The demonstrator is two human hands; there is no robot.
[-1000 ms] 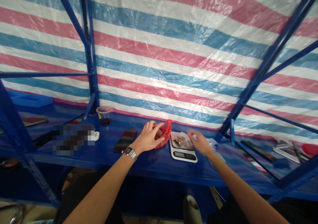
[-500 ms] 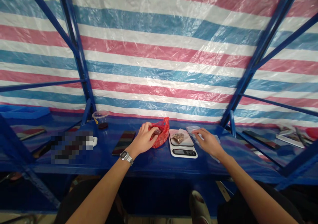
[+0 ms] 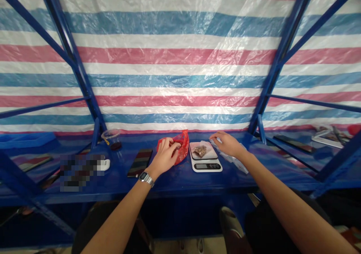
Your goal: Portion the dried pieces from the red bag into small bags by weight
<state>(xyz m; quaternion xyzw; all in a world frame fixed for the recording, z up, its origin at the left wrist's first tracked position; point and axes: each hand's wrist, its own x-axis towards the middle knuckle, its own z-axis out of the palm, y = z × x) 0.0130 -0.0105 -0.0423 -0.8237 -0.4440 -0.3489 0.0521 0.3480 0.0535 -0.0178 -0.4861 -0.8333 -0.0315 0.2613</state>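
Observation:
My left hand [image 3: 165, 157], with a silver watch at the wrist, reaches into the mouth of a red plastic bag [image 3: 184, 148]. Its fingers are curled, and what they hold inside is hidden. Right beside the bag stands a white kitchen scale [image 3: 207, 167]. On its plate lies a small clear packet of brown pieces [image 3: 200, 151]. To the right of the scale, my right hand [image 3: 227, 144] has its fingertips drawn together at the upper edge of a clear plastic bag [image 3: 238, 163]. That bag lies partly under the hand.
A dark phone [image 3: 140, 163] lies left of the red bag. Farther left are a clear plastic cup [image 3: 112, 138] with dark contents and a white rounded object [image 3: 105, 165]. Blue metal posts [image 3: 83, 85] rise at both sides, before a striped plastic sheet [image 3: 175, 55].
My right hand has shifted up and slightly left along the clear bag. My left hand stays in the red bag. The whole view has tilted a little.

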